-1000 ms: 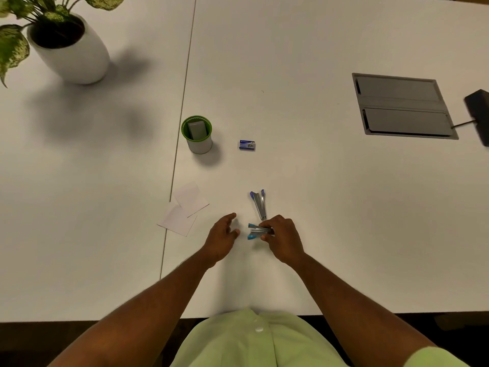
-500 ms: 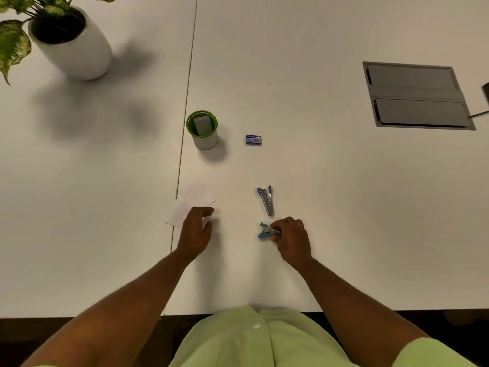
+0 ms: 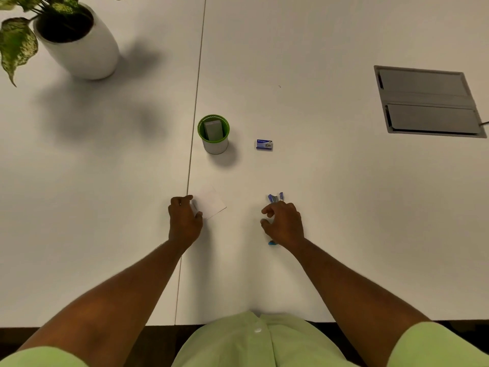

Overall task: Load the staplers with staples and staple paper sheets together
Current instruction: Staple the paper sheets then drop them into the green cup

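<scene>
On the white tabletop [image 3: 317, 207], near its front edge, the left hand [image 3: 185, 223] has its fingers curled onto the near corner of the paper sheets [image 3: 211, 203], pinching them; the right hand [image 3: 284, 225] hovers with fingers loosely spread, closed on nothing. One stapler [image 3: 275, 198] lies just beyond the right fingertips, its blue arms splayed apart; a second stapler [image 3: 271, 242] shows only a light-blue tip from under the right wrist. A staple box [image 3: 264, 144] sits farther back, beside a green-rimmed cup [image 3: 213, 135]. Judged by appearance, the sheets are light, limp and prone to sliding on the smooth surface, so an edge pinch suits them; the staplers look small, rigid and light, best taken across the body sides behind the hinge.
</scene>
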